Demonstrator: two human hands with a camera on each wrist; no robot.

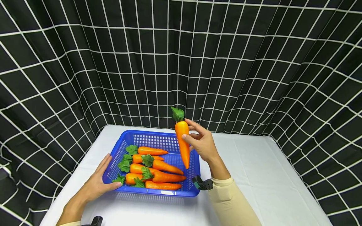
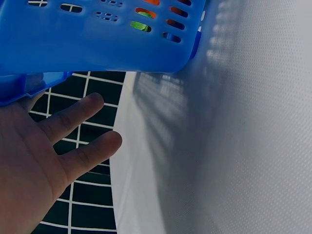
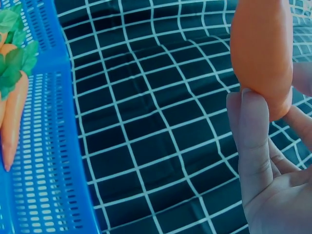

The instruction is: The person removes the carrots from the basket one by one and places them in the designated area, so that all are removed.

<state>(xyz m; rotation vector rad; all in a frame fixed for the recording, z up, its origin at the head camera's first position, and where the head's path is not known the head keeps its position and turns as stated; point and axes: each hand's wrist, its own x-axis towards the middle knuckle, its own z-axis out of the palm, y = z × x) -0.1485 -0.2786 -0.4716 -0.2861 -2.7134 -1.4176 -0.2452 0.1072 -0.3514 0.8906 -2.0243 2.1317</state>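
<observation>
A black curtain with a white grid (image 1: 254, 69) hangs behind and to both sides of the white surface (image 1: 254, 169). A dark wrist device (image 1: 202, 184) sits at the cuff of the cream sleeve (image 1: 229, 201).

On the surface stands a blue perforated basket (image 1: 152, 139). Inside it lie several orange carrots with green tops (image 1: 158, 171), stacked roughly side by side, leaves toward the basket's left end, tips pointing right.

The right hand (image 1: 202, 144) is raised above the basket's right end, fingers and thumb pinching a carrot (image 1: 182, 141) near its thick upper part. That carrot hangs nearly upright, leaves up and tip down, clear of the basket and the carrots below.

The left hand (image 1: 97, 182) lies with straight fingers against the basket's near left corner, thumb along its front rim; from the left wrist camera the fingers (image 2: 73, 117) are spread beneath the basket's edge.
</observation>
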